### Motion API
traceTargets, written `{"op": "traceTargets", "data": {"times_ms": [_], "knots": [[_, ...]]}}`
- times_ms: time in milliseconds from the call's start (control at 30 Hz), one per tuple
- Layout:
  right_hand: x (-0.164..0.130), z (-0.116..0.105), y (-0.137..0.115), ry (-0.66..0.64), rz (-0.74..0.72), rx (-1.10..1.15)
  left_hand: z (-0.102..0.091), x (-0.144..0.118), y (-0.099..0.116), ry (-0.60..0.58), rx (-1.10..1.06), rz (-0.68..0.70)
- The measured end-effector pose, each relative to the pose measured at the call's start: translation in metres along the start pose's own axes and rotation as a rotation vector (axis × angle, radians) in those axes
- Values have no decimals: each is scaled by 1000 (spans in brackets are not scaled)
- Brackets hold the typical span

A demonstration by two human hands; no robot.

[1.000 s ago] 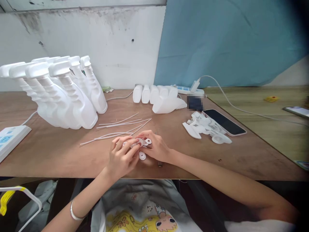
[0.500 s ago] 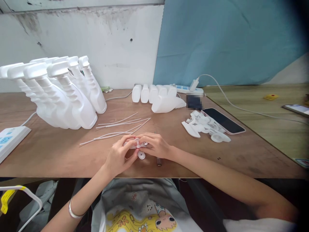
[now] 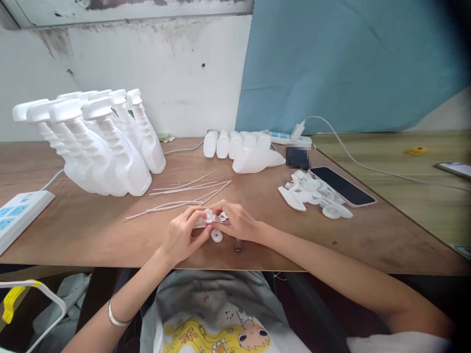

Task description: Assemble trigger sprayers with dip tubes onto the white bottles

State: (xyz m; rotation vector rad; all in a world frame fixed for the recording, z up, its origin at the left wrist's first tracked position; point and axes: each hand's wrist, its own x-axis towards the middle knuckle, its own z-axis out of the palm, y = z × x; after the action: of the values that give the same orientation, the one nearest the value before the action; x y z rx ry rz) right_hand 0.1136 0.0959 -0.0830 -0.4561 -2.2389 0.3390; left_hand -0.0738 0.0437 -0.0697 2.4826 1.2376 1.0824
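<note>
Near table edge [image 3: 110, 262], both hands [image 3: 182, 235] pinching white part [image 3: 208, 216], tubes [image 3: 176, 196] beyond.

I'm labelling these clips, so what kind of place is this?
Probably a small assembly workbench for spray bottles: a row of white spray bottles, loose dip tubes and a pile of trigger parts lie on the wooden table.

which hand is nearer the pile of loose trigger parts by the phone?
Right. The right hand lies between the trigger parts and the left hand, which sits farther away across the small white pieces.
</note>
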Motion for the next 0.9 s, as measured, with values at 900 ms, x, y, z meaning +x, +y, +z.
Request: {"op": "traceTargets", "data": {"times_ms": [900], "knots": [[26, -55, 68, -421, 48, -904, 8, -5, -6, 100, 56, -24]]}}
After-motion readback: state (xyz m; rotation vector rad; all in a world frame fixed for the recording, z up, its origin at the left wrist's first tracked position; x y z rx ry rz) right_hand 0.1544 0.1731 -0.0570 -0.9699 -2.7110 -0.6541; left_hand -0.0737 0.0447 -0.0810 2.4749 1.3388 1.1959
